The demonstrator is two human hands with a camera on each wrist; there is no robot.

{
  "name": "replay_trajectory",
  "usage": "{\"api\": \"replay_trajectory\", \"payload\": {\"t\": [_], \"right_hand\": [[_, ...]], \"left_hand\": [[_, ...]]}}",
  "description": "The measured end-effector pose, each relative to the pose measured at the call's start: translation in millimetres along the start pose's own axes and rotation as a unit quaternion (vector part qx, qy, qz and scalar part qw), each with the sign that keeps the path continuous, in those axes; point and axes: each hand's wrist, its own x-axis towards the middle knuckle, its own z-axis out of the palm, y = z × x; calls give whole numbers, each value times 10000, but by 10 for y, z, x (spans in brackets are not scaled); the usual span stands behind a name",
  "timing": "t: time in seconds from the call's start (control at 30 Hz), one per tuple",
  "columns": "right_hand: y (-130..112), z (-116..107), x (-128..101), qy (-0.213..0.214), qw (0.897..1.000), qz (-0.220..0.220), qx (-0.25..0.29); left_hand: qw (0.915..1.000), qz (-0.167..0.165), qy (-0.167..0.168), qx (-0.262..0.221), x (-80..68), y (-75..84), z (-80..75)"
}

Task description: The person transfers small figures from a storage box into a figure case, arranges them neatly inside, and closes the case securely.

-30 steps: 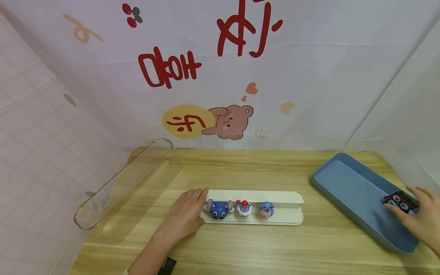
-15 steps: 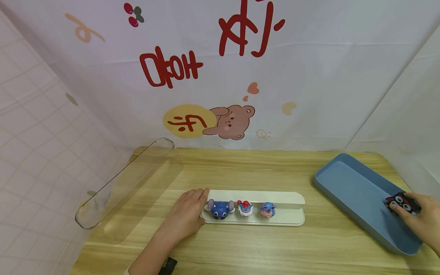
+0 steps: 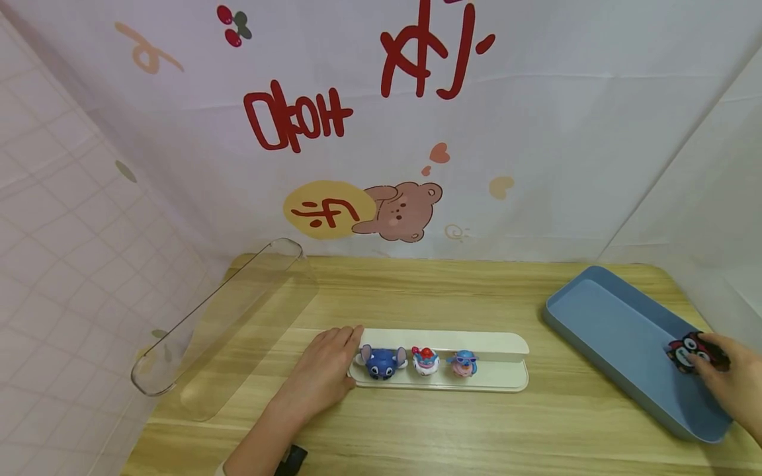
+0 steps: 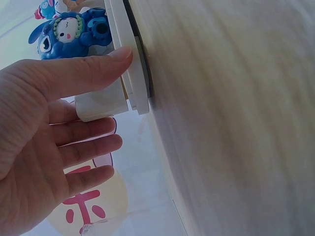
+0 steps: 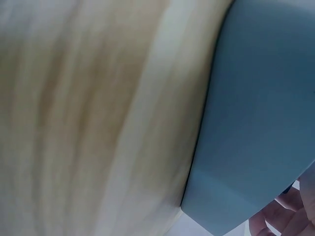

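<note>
A white two-level display stand (image 3: pixel 500 375) lies across the middle of the table. My left hand (image 3: pixel 324 363) holds its left end; in the left wrist view the thumb (image 4: pixel 93 73) lies against the base edge and the other fingers reach behind. On the lower level sit a blue big-eared figurine (image 3: pixel 383 363), a white figurine with a red top (image 3: pixel 425 362) and a blue-and-pink figurine with sunglasses (image 3: pixel 463 363). At the right, my right hand (image 3: pixel 735 377) grips a black-and-red figurine with big white eyes (image 3: pixel 684 352), inside the blue tray (image 3: pixel 607 330). The tray wall mostly hides that hand in the right wrist view.
A clear plastic cover (image 3: pixel 238 324) leans at the left side of the wooden table (image 3: pixel 417 430). A printed white cloth (image 3: pixel 536 132) hangs behind the table and along its sides. Near my left forearm is a small black object (image 3: pixel 292 461).
My right thumb and fingers have closed round the black-and-red figurine, which has turned slightly in the tray. My left hand stays at the stand's left end.
</note>
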Motion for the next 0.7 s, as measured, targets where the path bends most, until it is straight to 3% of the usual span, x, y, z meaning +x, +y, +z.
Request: {"api": "replay_trajectory", "payload": {"t": [0.37, 0.7], "right_hand": [[-32, -26, 5, 174, 9960, 153, 869], [-141, -103, 109, 44, 9995, 23, 318]], "left_hand": [[10000, -25, -47, 25, 2, 4, 10], [10000, -23, -71, 52, 5, 1, 13]]}}
